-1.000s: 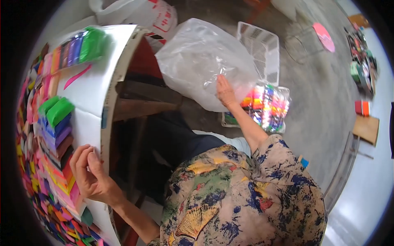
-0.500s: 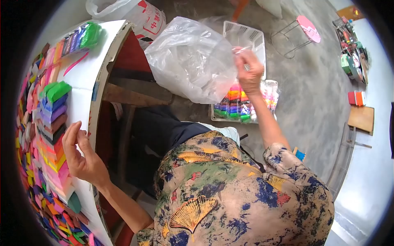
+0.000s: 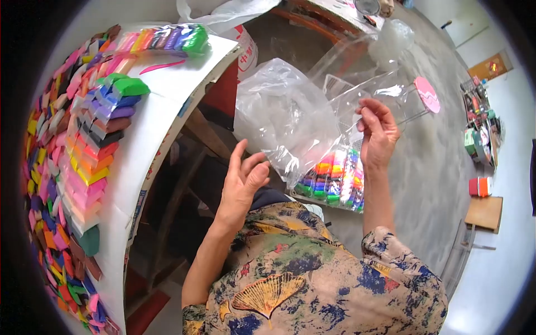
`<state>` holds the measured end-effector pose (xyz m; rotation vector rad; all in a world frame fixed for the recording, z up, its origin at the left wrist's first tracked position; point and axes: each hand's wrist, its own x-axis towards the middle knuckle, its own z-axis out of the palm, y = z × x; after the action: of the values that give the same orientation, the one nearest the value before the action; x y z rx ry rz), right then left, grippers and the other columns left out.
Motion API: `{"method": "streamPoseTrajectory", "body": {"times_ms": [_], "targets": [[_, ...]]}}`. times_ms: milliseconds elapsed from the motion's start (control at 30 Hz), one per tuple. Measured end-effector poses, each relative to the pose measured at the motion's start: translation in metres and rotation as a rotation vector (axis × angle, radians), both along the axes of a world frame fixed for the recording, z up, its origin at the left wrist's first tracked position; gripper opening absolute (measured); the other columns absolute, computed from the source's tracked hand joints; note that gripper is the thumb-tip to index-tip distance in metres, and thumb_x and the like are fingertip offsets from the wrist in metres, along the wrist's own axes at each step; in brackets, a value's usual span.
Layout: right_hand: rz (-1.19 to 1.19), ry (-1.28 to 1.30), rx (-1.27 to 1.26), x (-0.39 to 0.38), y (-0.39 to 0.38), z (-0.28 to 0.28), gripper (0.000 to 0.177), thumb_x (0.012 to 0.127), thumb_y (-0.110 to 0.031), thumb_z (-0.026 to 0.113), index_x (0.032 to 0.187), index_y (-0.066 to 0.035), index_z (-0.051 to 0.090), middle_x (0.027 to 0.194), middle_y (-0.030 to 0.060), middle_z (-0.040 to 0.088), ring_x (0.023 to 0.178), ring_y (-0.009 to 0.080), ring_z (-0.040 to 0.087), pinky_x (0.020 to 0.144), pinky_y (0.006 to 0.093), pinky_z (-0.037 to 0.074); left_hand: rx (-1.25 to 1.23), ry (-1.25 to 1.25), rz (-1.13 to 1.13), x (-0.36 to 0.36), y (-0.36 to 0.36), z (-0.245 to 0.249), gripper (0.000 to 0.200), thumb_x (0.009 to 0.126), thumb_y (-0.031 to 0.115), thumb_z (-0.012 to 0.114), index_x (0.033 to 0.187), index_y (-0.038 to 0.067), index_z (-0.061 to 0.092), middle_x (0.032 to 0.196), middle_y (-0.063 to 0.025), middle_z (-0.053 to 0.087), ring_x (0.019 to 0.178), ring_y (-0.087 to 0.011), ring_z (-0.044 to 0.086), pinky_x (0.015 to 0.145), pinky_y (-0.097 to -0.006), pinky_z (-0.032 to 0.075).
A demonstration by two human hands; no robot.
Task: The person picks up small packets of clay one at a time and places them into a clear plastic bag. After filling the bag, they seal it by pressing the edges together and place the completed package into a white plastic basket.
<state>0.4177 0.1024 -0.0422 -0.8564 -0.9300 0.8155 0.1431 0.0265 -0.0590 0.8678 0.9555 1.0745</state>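
My right hand is pinched on a clear plastic bag, which stretches up and to the left from its fingertips. My left hand is raised with fingers apart, just below a large translucent plastic bag, and holds nothing. Packs of coloured clay sticks lie in a tray below the bags. On the white table at the left are a row of wrapped clay sticks, a stack of wrapped colours and a large heap of loose pieces.
A pink-topped stool stands on the grey floor beyond my right hand. A red-printed white bag is beside the table's far corner. Shelved items, a red and white box and a brown board are at the right.
My left hand has moved right, away from the table to beside the large bag. My right hand has drawn a clear bag out wide. The view has shifted, showing more of the table.
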Motion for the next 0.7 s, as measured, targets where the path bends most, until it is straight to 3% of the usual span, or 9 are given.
{"method": "streamPoseTrajectory", "body": {"times_ms": [167, 267, 300, 400, 433, 533, 567, 667, 700], "targets": [[0.155, 0.066, -0.019, -0.019, 0.001, -0.007, 0.019, 0.087, 0.008, 0.065, 0.094, -0.006, 0.056, 0.108, 0.0152, 0.069, 0.087, 0.02, 0.068, 0.062, 0.0262, 0.049, 0.028, -0.268, 0.05, -0.002, 0.007, 0.012, 0.072, 0.095, 0.034, 0.066, 0.151, 0.007, 0.031, 0.132, -0.0191, 0.056, 0.114, -0.0251, 0.061, 0.095, -0.0383, 0.051], [0.2, 0.062, -0.002, -0.02, 0.004, -0.005, 0.02, 0.087, 0.008, 0.064, 0.095, -0.007, 0.054, 0.107, 0.0153, 0.07, 0.087, 0.0202, 0.068, 0.062, 0.0265, 0.049, 0.103, -0.191, 0.122, -0.01, 0.006, 0.011, 0.065, 0.097, 0.026, 0.062, 0.15, 0.008, 0.031, 0.132, -0.018, 0.057, 0.112, -0.0236, 0.062, 0.092, -0.0356, 0.052], [0.205, 0.063, -0.017, -0.021, 0.005, -0.004, 0.021, 0.087, 0.008, 0.065, 0.094, -0.008, 0.052, 0.107, 0.0147, 0.069, 0.087, 0.0203, 0.068, 0.063, 0.027, 0.049, 0.122, -0.226, 0.173, -0.013, 0.006, 0.012, 0.068, 0.095, 0.014, 0.062, 0.153, 0.009, 0.026, 0.131, -0.0174, 0.057, 0.108, -0.0206, 0.062, 0.09, -0.0321, 0.052], [0.242, 0.102, -0.01, -0.025, 0.008, -0.005, 0.023, 0.086, 0.008, 0.064, 0.092, -0.009, 0.05, 0.106, 0.014, 0.069, 0.087, 0.0203, 0.068, 0.064, 0.0276, 0.048, 0.343, -0.123, 0.344, -0.013, 0.002, 0.018, 0.078, 0.092, 0.007, 0.065, 0.155, 0.01, 0.02, 0.13, -0.0167, 0.058, 0.105, -0.0185, 0.062, 0.088, -0.0307, 0.052], [0.257, 0.117, -0.006, -0.026, 0.009, -0.007, 0.023, 0.086, 0.009, 0.064, 0.092, -0.009, 0.05, 0.106, 0.0139, 0.068, 0.087, 0.0202, 0.067, 0.065, 0.0279, 0.048, 0.367, -0.131, 0.363, -0.013, 0.001, 0.022, 0.085, 0.089, 0.001, 0.066, 0.157, 0.011, 0.015, 0.129, -0.0164, 0.058, 0.096, -0.0148, 0.062, 0.084, -0.0282, 0.052], [0.297, 0.148, 0.007, -0.034, 0.013, -0.006, 0.025, 0.085, 0.009, 0.063, 0.092, -0.009, 0.049, 0.106, 0.0137, 0.068, 0.086, 0.02, 0.067, 0.066, 0.0284, 0.047, 0.392, -0.136, 0.3, -0.02, -0.003, 0.025, 0.082, 0.09, 0.002, 0.066, 0.156, 0.01, 0.018, 0.125, -0.0149, 0.06, 0.088, -0.0119, 0.061, 0.079, -0.0263, 0.052], [0.305, 0.148, 0.008, -0.038, 0.013, -0.005, 0.025, 0.085, 0.01, 0.063, 0.092, -0.009, 0.049, 0.106, 0.0137, 0.068, 0.086, 0.0199, 0.066, 0.066, 0.0284, 0.047, 0.387, -0.125, 0.302, -0.018, -0.003, 0.027, 0.059, 0.09, 0.001, 0.067, 0.144, 0.006, 0.043, 0.112, -0.0116, 0.066, 0.082, -0.0088, 0.059, 0.076, -0.0236, 0.051], [0.333, 0.108, 0.017, -0.044, 0.015, -0.005, 0.024, 0.085, 0.009, 0.063, 0.093, -0.009, 0.049, 0.11, 0.0155, 0.068, 0.086, 0.0199, 0.066, 0.067, 0.0288, 0.047, 0.334, 0.119, 0.198, -0.026, -0.009, 0.024, 0.029, 0.091, 0.002, 0.068, 0.119, 0.003, 0.063, 0.1, -0.0081, 0.07, 0.081, -0.0072, 0.058, 0.075, -0.022, 0.049], [0.35, 0.078, 0.022, -0.046, 0.016, -0.005, 0.021, 0.087, 0.007, 0.063, 0.094, -0.008, 0.051, 0.113, 0.016, 0.068, 0.088, 0.0206, 0.067, 0.068, 0.0286, 0.048, 0.344, 0.151, 0.28, -0.023, -0.013, 0.027, 0.008, 0.093, 0.004, 0.068, 0.1, 0.001, 0.068, 0.09, -0.0059, 0.069, 0.079, -0.0067, 0.058, 0.073, -0.0214, 0.048]]}}
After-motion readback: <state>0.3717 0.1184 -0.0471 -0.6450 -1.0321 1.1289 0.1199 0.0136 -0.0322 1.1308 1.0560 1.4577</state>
